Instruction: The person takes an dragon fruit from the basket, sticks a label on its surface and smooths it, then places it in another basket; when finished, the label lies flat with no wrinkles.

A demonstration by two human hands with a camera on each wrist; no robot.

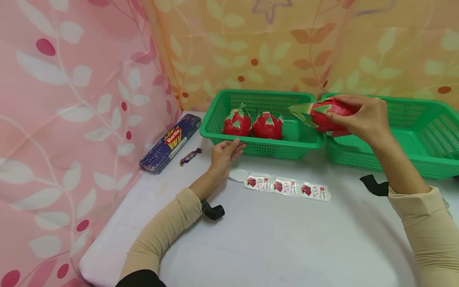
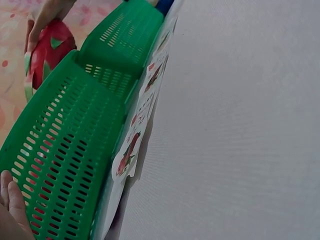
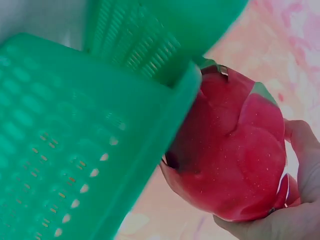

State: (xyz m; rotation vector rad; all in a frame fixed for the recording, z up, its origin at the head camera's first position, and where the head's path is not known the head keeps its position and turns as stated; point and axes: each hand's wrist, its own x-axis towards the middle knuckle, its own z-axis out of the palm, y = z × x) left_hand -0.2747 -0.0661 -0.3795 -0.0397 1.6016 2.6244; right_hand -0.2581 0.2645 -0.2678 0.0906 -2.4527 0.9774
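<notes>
Pink leaf-patterned cloth (image 1: 97, 151) hangs at the left and orange cloth (image 1: 233, 48) at the back, behind a surface (image 1: 287, 239) covered in white. The right hand (image 1: 369, 115) has its fingers and thumb clamped on a red dragon fruit (image 1: 330, 117), which is held up around the adjoining ends of two green baskets, its green-tipped leaves pointing left. The left hand (image 1: 224, 155) is at the front of the left basket (image 1: 265, 150), its fingers extended and gripping nothing; the left wrist view shows fingertips at the slotted wall. Two more dragon fruits, one on the left (image 1: 237, 124) and one on the right (image 1: 267, 127), sit side by side in that basket, their lower parts hidden by its front wall. The right basket (image 1: 423, 165) stands just beside it, partly covered by the right hand and forearm. From the right wrist, a green rim overlaps one edge of the held fruit. Before the left basket lies a strip of three fruit-printed labels (image 1: 287, 187), with a white rounded piece (image 1: 238, 174) at its left end. Farther left, a purple-wrapped candy (image 1: 190, 157) lies near a dark blue Barilla box (image 1: 170, 143).
</notes>
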